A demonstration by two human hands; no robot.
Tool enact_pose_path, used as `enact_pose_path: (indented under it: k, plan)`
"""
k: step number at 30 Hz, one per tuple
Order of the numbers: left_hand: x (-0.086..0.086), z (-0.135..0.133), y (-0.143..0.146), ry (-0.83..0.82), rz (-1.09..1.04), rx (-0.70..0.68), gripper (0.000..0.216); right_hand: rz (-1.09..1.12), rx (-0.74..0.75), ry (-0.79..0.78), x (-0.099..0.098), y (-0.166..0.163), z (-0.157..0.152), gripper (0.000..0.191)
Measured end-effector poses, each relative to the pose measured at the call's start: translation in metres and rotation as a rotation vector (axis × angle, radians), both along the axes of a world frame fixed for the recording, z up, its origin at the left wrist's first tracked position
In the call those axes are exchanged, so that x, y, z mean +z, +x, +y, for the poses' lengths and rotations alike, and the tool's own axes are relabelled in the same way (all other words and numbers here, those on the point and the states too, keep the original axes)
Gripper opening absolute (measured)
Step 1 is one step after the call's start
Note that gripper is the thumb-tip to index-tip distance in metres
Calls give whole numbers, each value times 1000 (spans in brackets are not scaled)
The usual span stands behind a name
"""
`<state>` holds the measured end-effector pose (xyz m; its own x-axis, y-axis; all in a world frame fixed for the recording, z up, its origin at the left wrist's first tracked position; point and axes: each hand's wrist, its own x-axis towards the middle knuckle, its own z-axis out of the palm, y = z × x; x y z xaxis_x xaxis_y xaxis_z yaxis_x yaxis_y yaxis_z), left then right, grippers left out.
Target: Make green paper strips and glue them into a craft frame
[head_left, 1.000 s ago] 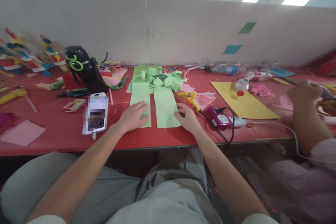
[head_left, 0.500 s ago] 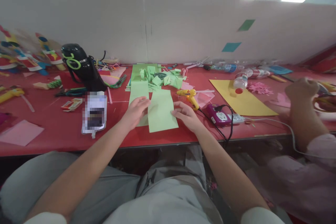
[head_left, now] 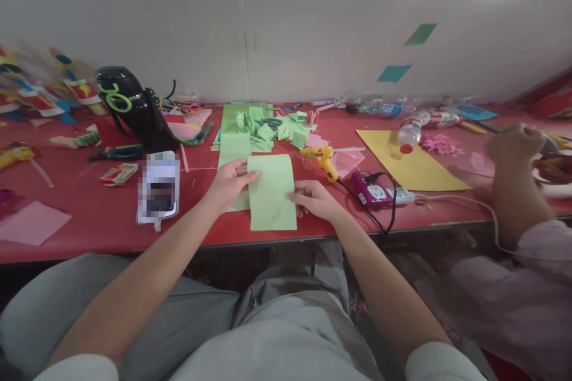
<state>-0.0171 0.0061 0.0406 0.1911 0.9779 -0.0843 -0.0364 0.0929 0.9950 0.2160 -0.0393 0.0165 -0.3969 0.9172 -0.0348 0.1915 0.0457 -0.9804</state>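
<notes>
A light green sheet of paper is held between my two hands above the red table. My left hand pinches its left edge, thumb on top. On the right edge my right hand grips it, with some fingers hidden behind the sheet. Another green paper strip lies on the table, partly covered by my left hand and the held sheet. Just beyond, folded green paper pieces are heaped together. A yellow glue gun rests beyond my right hand.
A purple power strip with cables sits at the right, near yellow paper and a plastic bottle. To the left are a phone and a black flask. A co-worker's arm reaches in at far right.
The green sheet has been straightened and raised slightly off the table, its upper part bending. My left thumb now lies over its left edge, and my right fingers have slipped further behind it.
</notes>
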Motion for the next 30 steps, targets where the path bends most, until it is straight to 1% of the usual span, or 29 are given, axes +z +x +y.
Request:
enact_pose_path:
  k: [2,4,6,8,9,10,11,12,14,16,18,20,22,25,27,30]
  plan:
    - [-4,3,-4,152,181,48,53,-56,-32,25,1,0,-3,37]
    - [-10,8,-8,227,261,52,60,-143,-142,100,1,3,-7,38]
    - [-16,12,-11,244,265,25,63,-256,-370,237,-1,10,-9,37]
    - [-19,16,-13,271,260,12,64,-386,-637,412,-4,23,-9,32]
    - [-19,16,-12,287,262,10,64,-458,-744,497,-5,30,-8,29]
    - [-19,17,-12,295,263,7,65,-538,-816,577,-6,37,-5,30]
    - [-19,17,-10,295,263,-1,66,-629,-857,635,-7,44,-1,34]
    - [-18,18,-9,290,262,-9,66,-721,-872,664,-8,49,4,38]
    - [-17,18,-5,279,276,-14,65,-887,-852,633,-8,58,17,43]
    - [-17,19,-2,276,316,-4,63,-1003,-811,540,-8,62,31,41]
    - [-17,20,1,270,360,0,61,-1052,-770,476,-9,64,45,33]
    - [-17,19,3,245,394,-6,59,-1029,-755,451,-13,66,56,25]
    - [-17,17,4,212,424,-10,57,-962,-768,431,-17,69,64,23]
    - [-18,14,5,175,427,-30,54,-874,-785,400,-22,74,72,25]
    - [-19,14,5,166,407,-48,52,-853,-776,380,-23,77,75,25]
    - [-19,15,5,228,380,-60,52,-856,-770,383,-21,79,70,32]
